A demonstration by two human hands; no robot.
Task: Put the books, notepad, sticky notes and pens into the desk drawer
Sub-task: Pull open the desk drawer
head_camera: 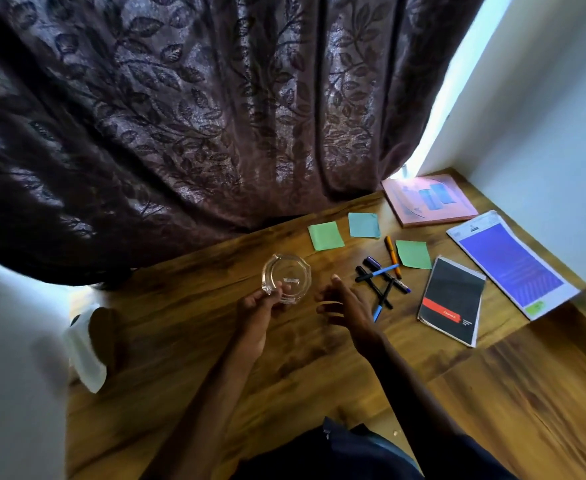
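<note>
My left hand (260, 308) grips the near rim of a clear glass ashtray (286, 277) just above the wooden desk (215, 358). My right hand (345, 304) hovers open beside it, fingers spread, left of a heap of several pens (383, 275). An orange pen (392, 256) lies at the heap's far side. Three sticky notes lie flat: green (325, 236), blue (364, 225), green (413, 254). A black notepad with a red band (452, 299) lies right of the pens. A pink book (430, 199) and a purple-covered book (511, 263) sit at the far right.
A dark leaf-patterned curtain (198, 116) hangs over the desk's far edge. A white wall (544, 133) borders the right side. A white object (85, 348) lies at the desk's left edge. No drawer is visible.
</note>
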